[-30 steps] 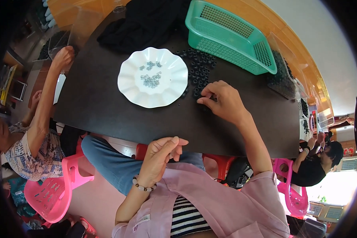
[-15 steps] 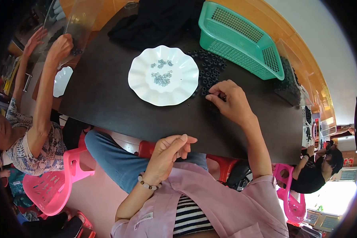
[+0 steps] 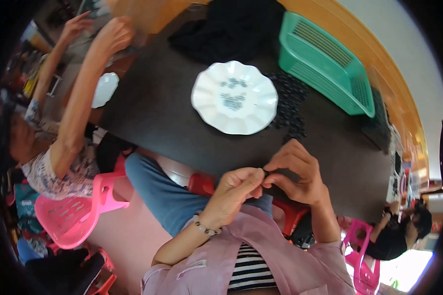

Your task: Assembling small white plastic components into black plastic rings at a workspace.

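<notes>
While the right hand (image 3: 299, 178) pinches a black bead (image 3: 266, 173), likely light, best held edgewise, whether the narrowed left hand (image 3: 234, 191) holds anything is unclear.

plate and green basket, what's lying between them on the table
In the head view, a spread of small black pieces lies between the plate and the green basket; motion blur hides their exact shape.

We see a white plate (image 3: 258, 118), black pieces (image 3: 288, 98), a green basket (image 3: 320, 89), dark brown table (image 3: 157, 113), blue trousers (image 3: 162, 191) and pale pink shirt (image 3: 300, 260) (over a black-and-white striped top (image 3: 253, 268)).
</notes>
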A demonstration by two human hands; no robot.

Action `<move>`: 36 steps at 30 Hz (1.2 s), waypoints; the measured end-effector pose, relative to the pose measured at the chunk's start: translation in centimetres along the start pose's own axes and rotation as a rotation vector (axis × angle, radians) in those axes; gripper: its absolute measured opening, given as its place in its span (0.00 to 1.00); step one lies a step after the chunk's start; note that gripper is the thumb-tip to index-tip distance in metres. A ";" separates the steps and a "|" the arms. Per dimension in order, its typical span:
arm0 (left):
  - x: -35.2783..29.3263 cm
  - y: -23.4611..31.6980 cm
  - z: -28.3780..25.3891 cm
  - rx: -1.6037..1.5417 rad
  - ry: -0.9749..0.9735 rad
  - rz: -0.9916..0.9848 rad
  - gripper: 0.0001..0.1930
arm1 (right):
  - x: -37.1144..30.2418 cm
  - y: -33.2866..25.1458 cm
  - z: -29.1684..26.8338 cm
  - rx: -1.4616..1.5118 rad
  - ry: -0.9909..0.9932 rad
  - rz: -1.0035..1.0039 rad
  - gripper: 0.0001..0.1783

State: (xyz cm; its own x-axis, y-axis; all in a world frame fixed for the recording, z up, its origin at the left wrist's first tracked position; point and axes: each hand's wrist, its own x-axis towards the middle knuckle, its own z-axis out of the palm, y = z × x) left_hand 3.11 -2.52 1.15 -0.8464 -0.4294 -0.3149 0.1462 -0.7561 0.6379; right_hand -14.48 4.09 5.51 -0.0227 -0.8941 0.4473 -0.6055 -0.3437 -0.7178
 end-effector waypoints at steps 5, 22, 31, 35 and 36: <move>-0.6 0.1 -0.6 -0.081 0.033 -0.018 0.14 | 0.2 0.0 0.6 -0.024 -0.072 0.041 0.12; -4.0 2.7 -4.0 -0.072 0.280 0.258 0.10 | 3.2 2.3 1.7 0.052 -0.093 0.304 0.12; -4.9 3.6 -5.2 -0.052 0.375 0.346 0.10 | -1.4 2.3 -0.4 -0.006 0.008 0.346 0.07; -5.0 3.6 -5.0 -0.063 0.458 0.365 0.10 | -3.6 2.9 -2.1 -0.021 0.055 0.420 0.07; -4.8 3.6 -4.7 -0.056 0.447 0.349 0.10 | -4.1 3.0 -2.7 -0.037 0.076 0.432 0.07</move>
State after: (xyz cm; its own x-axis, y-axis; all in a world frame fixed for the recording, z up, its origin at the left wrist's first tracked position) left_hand 10.07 -5.53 1.71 -0.4460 -0.8166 -0.3664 0.4158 -0.5516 0.7231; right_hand -18.35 7.50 2.93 -0.3378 -0.9294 0.1490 -0.5557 0.0691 -0.8285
